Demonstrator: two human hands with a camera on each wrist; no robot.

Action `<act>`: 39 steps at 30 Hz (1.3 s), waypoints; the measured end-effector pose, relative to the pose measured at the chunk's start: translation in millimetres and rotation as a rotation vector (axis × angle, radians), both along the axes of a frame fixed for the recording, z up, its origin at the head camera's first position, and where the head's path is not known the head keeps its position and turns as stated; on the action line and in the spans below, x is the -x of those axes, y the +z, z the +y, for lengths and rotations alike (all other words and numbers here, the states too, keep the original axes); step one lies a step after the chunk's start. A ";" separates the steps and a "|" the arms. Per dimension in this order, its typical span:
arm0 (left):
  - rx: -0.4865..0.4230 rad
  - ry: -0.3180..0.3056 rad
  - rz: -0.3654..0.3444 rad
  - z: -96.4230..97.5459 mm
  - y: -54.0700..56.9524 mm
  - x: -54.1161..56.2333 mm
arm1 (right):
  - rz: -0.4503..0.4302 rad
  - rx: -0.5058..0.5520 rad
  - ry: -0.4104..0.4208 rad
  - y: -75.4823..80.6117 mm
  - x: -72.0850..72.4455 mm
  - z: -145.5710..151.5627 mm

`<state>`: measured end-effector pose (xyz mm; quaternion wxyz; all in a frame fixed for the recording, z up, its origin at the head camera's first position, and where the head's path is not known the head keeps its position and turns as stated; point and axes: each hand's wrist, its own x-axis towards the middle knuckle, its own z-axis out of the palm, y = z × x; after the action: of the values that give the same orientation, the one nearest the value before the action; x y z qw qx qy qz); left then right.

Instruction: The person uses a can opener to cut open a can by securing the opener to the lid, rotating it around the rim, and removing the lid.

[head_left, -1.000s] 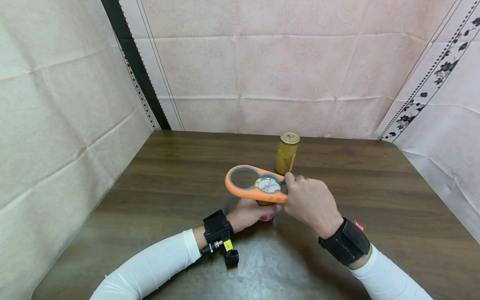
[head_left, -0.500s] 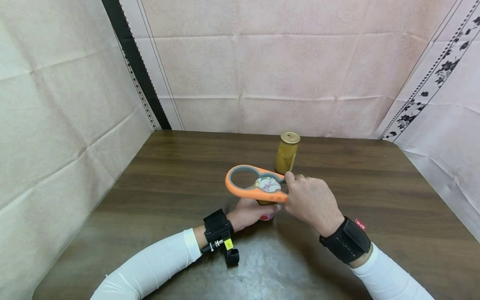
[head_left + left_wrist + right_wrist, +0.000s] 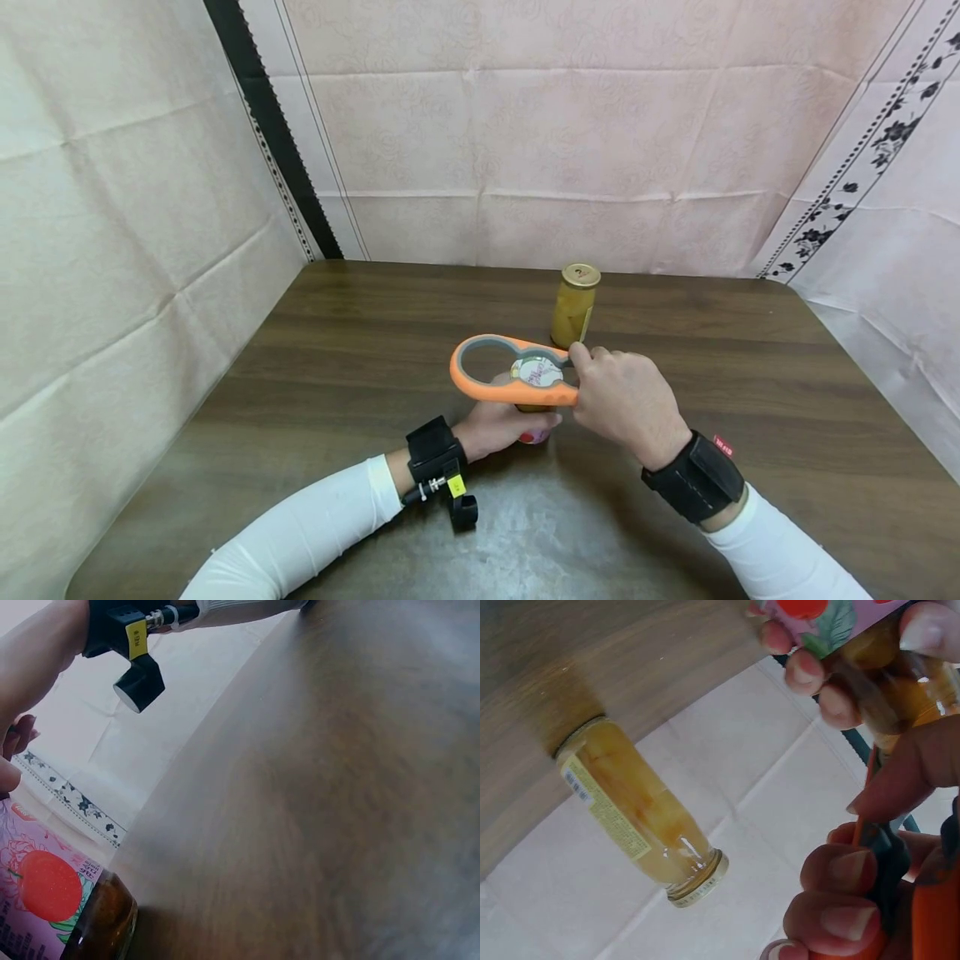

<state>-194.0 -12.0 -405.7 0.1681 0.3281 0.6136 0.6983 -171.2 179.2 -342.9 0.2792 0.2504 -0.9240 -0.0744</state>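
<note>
My left hand grips a glass jar with a pink label showing a red fruit, in the middle of the table. The jar's white printed lid shows through an orange-and-grey jar opener, within the smaller opening nearer the handles. Curled around the opener's handles is my right hand, to the right of the jar. In the right wrist view, the left hand's fingers wrap the jar just beside the opener. The opener's larger loop points left, with nothing in it but the view of table and hand below.
Behind the opener stands a second glass jar with yellow contents and a gold lid, upright on the brown wooden table. Pale cloth hangs behind the table and along both sides.
The opener's loop end has tilted slightly, its far edge dipping a little. My right wrist has shifted slightly right. The left hand and both jars stay where they were.
</note>
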 end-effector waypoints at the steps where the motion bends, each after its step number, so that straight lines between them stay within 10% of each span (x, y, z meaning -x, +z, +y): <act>1: 0.000 -0.005 -0.001 -0.5 0.9 -0.4 | -0.001 0.002 0.001 -0.1 0.0 0.2; 14: 0.131 0.065 0.060 -5.2 4.8 -0.6 | -0.011 -0.018 0.017 -1.0 1.3 2.0; 22: 0.010 -0.063 0.065 -3.4 -2.1 2.6 | -0.014 -0.033 0.028 -1.0 3.1 3.6; 30: 0.028 -0.052 0.103 -3.7 -1.3 3.0 | 0.012 -0.023 0.063 -1.1 6.6 5.0; 39: 0.127 0.065 0.224 -5.9 4.7 1.7 | 0.019 -0.006 0.105 -2.1 11.4 6.9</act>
<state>-195.8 -17.9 -401.0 0.0961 0.3729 0.6818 0.6220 -182.6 186.1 -345.0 0.2907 0.2987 -0.9067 -0.0647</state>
